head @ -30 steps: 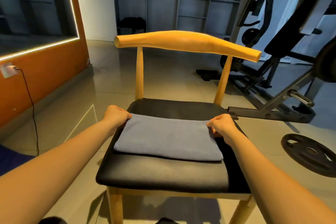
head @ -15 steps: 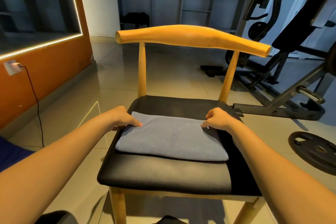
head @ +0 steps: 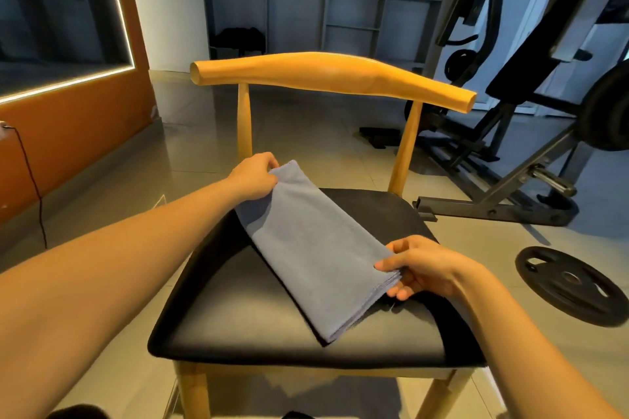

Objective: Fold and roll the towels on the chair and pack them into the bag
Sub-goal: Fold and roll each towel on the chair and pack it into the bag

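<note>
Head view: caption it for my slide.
Left hand and right hand hold a folded towel diagonally across the chair seat.

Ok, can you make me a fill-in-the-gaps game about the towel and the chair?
The chair seat under the towel is coloured ____.
The left hand and the right hand each grip one end of the ____.
The round weight plate lies on the ____.
Missing words: black; towel; floor.

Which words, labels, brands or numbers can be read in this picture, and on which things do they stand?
None can be read.
The towel, the chair and the weight plate show no legible text; any marks on the plate are too blurred to read.
</note>
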A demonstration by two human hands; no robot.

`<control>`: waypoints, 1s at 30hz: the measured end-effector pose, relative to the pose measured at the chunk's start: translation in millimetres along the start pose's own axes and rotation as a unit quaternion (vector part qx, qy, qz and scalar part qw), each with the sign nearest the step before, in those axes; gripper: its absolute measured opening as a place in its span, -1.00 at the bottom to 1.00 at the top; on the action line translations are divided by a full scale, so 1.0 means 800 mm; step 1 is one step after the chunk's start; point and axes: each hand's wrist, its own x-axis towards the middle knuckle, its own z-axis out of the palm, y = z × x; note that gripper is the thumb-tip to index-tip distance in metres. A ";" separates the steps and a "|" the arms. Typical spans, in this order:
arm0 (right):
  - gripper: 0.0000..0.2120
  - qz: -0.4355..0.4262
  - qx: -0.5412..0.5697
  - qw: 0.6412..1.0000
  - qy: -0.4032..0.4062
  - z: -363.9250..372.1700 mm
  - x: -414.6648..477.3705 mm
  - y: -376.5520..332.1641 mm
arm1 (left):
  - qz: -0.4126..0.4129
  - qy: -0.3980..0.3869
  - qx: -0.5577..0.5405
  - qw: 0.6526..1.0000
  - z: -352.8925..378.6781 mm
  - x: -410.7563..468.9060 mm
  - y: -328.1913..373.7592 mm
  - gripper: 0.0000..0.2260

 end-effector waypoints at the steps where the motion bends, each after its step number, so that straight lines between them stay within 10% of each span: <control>1: -0.68 -0.004 0.013 1.000 -0.015 0.005 -0.009 0.007 | 0.032 0.006 0.030 0.999 0.013 0.006 0.011 -0.90; 5: -0.74 -0.027 0.045 0.998 0.037 0.025 -0.026 0.030 | 0.088 0.013 0.196 0.976 0.062 -0.012 0.043 -0.49; 9: -0.72 -0.051 0.035 0.991 0.122 0.026 -0.036 0.038 | 0.155 -0.054 0.050 0.985 0.075 -0.095 0.054 -0.79; 14: -0.86 -0.086 0.021 0.985 0.148 0.028 -0.043 0.049 | 0.222 -0.205 -0.005 0.953 0.065 -0.213 0.052 -0.71; 26: -0.94 -0.188 -0.175 0.944 0.210 0.050 -0.055 0.069 | 0.325 -0.003 0.148 0.934 0.052 -0.282 0.014 -0.92; 30: -0.94 -0.300 -0.342 0.854 0.253 0.059 -0.060 0.079 | 0.363 0.002 0.218 0.906 0.052 -0.290 -0.003 -0.93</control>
